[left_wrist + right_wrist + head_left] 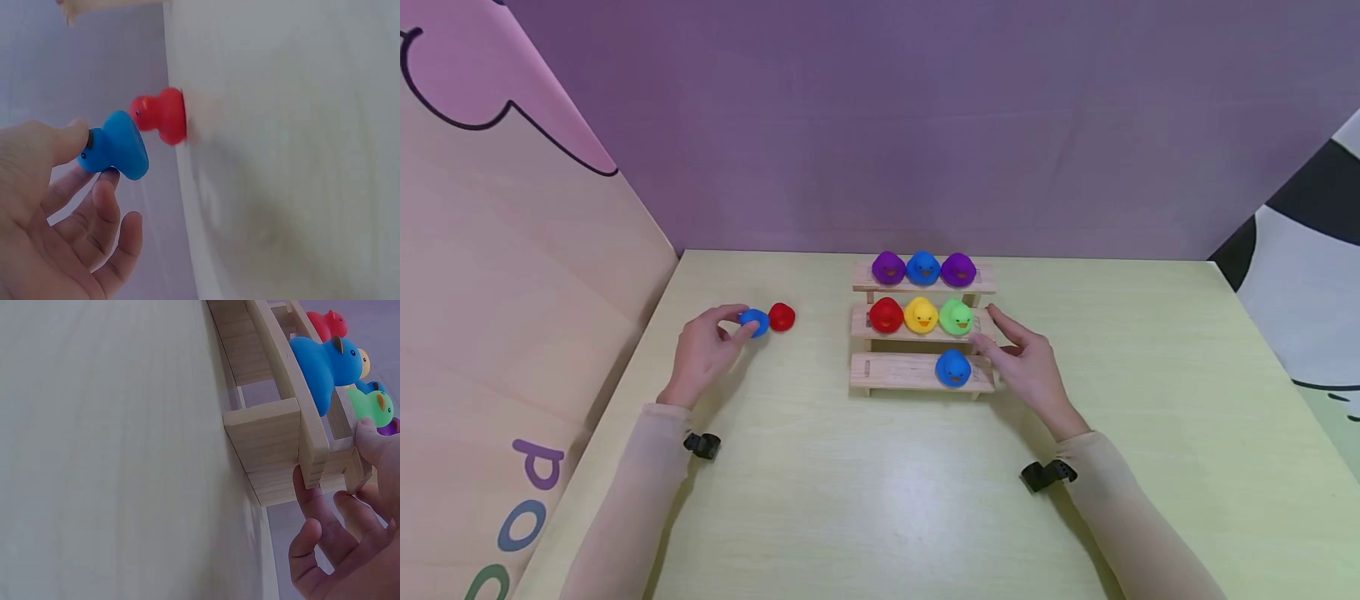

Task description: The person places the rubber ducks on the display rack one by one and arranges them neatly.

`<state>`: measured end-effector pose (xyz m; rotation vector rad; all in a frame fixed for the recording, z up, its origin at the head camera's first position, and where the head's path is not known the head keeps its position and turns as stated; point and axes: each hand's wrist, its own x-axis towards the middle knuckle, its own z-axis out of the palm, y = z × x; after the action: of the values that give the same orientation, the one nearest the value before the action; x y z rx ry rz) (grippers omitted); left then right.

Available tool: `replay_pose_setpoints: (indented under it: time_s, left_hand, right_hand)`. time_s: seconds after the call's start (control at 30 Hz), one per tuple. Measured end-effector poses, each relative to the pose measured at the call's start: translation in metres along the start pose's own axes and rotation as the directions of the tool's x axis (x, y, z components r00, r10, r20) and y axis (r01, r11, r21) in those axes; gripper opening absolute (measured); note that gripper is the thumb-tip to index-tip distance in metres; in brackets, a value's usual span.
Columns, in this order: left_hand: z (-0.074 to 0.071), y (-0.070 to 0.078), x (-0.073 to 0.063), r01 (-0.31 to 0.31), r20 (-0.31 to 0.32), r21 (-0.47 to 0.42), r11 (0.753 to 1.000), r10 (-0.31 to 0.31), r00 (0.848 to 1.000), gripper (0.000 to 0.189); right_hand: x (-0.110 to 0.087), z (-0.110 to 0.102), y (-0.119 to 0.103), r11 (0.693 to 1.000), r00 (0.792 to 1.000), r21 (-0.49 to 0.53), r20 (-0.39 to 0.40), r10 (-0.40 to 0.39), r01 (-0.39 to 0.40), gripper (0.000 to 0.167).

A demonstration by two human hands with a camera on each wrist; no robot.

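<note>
My left hand [706, 348] pinches a blue rubber duck [119, 147] between thumb and fingers. In the left wrist view the duck is tilted and clear of the table. Just past it, a red rubber duck [782, 317] stands on the tabletop. My right hand [1026, 367] grips the right end of a three-tier wooden stand [895, 371], thumb at the middle shelf's front edge and forefinger behind. On the lowest shelf, toward the right, sits another blue duck [322, 365]. Red [886, 315], yellow [921, 315] and green ducks [957, 317] fill the middle shelf.
The top shelf bears a purple duck [888, 268], a blue duck [923, 268] and a second purple duck [958, 270]. Behind the pale table [880, 483] rises a purple backdrop [880, 125]. A printed panel [512, 292] borders the left side.
</note>
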<state>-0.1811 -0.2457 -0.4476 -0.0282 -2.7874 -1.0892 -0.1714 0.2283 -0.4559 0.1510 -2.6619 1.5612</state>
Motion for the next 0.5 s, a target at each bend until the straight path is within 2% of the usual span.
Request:
replay_pose_setpoints:
  time_s: [0.23,0.5]
  left_hand:
    - [0.004,0.017,-0.010,-0.041,-0.002,-0.015,0.999,0.041,0.999,0.043]
    - [0.014,0.035,-0.021,-0.109,0.012,-0.030,0.994,0.110,0.994,0.041]
  right_hand:
    - [0.001,-0.001,-0.002,1.000,1.000,0.001,0.005,0.010,-0.010,0.070]
    - [-0.001,0.000,-0.001,1.000,1.000,-0.002,0.009,0.009,-0.009,0.070]
